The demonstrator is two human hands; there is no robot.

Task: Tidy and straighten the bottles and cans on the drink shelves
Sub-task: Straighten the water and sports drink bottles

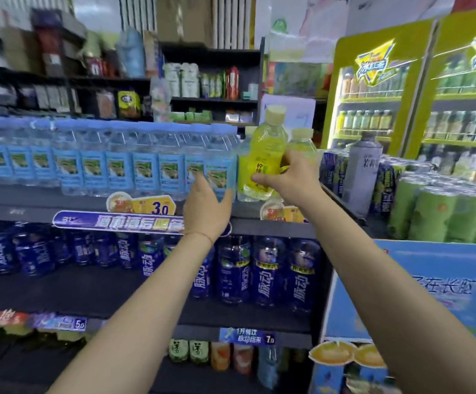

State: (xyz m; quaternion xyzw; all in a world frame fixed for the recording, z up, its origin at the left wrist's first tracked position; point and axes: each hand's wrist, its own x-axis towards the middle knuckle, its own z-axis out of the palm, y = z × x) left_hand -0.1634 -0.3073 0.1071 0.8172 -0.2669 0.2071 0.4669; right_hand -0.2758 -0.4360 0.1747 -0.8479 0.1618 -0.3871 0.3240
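Grey shop shelf (46,199) carries blue-labelled clear water bottles (117,163); right hand (293,180) grips a yellow plastic lemon-drink bottle (262,163) at the row's end; left hand (207,206) spread, fingers touching the nearest water bottle.

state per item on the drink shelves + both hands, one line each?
yellow bottle: capped, tilted, gripped by the right hand
right hand: curled round the yellow bottle
left hand: open, fingers against a blue-label bottle
blue-label water bottles: upright, capped, in a row
dark blue bottles: upright, labels facing out
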